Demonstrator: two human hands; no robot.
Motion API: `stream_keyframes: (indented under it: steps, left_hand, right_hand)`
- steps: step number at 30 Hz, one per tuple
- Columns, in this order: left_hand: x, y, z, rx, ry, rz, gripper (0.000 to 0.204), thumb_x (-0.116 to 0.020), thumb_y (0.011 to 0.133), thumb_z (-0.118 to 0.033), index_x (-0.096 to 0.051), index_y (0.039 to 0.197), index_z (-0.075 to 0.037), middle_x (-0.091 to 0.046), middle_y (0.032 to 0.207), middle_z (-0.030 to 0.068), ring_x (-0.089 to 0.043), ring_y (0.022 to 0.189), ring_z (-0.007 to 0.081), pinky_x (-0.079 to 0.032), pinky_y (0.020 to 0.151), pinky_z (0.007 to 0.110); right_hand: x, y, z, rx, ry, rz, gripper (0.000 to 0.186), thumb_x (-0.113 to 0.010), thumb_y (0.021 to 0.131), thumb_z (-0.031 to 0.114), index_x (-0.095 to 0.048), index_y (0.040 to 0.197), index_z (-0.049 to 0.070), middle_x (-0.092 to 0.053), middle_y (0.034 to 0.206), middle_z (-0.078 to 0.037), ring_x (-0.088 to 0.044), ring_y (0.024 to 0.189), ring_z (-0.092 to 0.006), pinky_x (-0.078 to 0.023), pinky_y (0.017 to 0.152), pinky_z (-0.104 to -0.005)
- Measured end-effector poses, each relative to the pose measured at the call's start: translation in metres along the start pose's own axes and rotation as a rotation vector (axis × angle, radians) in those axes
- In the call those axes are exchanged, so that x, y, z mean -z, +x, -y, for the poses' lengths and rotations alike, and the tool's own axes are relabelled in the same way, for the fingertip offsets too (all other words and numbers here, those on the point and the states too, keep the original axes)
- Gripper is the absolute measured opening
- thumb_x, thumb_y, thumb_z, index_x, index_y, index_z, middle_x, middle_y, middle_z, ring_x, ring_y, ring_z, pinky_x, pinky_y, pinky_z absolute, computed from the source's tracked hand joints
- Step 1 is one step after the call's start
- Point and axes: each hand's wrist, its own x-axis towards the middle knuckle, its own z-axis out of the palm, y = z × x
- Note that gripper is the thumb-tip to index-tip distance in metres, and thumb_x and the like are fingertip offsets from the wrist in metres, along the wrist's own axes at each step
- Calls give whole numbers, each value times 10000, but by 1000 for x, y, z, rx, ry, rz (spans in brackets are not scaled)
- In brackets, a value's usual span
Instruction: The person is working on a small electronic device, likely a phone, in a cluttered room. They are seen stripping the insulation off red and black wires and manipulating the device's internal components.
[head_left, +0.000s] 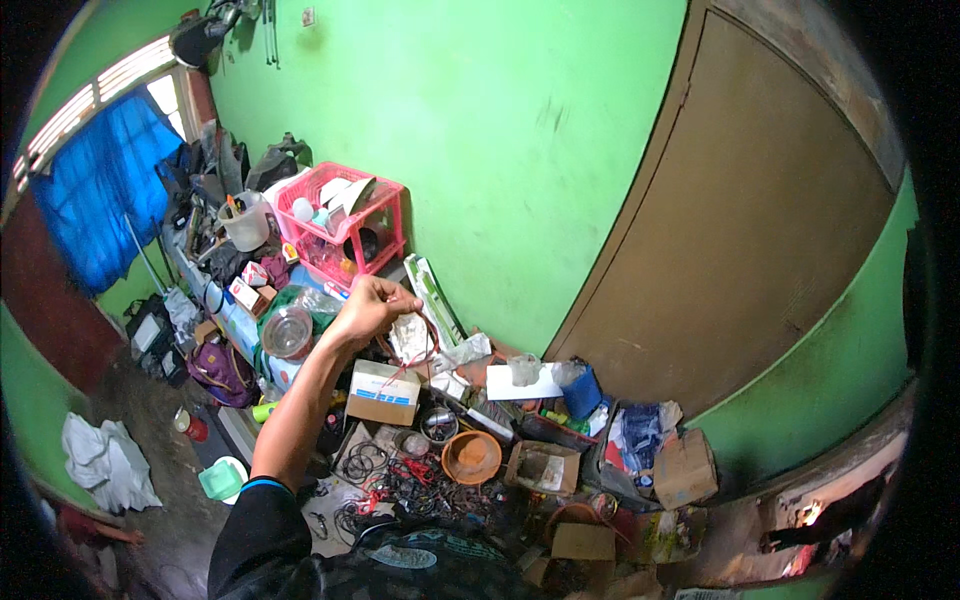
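My left hand (375, 305) is raised at the end of an outstretched arm, its fingers pinched together on a thin reddish wire (435, 340). The wire hangs below the fingers in a loose loop, with a strand trailing toward a white and blue cardboard box (384, 392). Lower down, a tangle of black and red cables (410, 487) lies on the floor. Beside the tangle sits an orange bowl (471, 457). My right hand does not show.
Against the green wall stands a pink plastic rack (345, 225) with dishes. A brown door (740, 210) is at the right. Boxes, including an open carton (542, 468), crowd the floor. A purple bag (221, 372) and white sack (105, 462) lie left; another person's limb (105, 530) shows lower left.
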Motion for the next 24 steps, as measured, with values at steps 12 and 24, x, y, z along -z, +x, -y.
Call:
stream_keyframes:
  steps: [12,24]
  left_hand:
    - [59,-2,-58,-257,63,-297,197,-672,848,-166,-661,731,-7,-549,592,-28,-407,481,34,-287,421,219]
    - [-89,-71,-77,-153,-316,206,185,-721,815,-155,-649,762,7,-487,588,-56,-367,505,24,-255,444,205]
  right_hand:
    - [1,-11,-14,-99,-98,49,345,-620,830,35,-567,1159,-53,-593,1172,-171,-575,1048,-271,-461,901,-332]
    - [-87,-174,375,799,795,1287,249,-576,887,64,-571,1110,-47,-618,1085,-107,-593,968,-198,-458,837,-296]
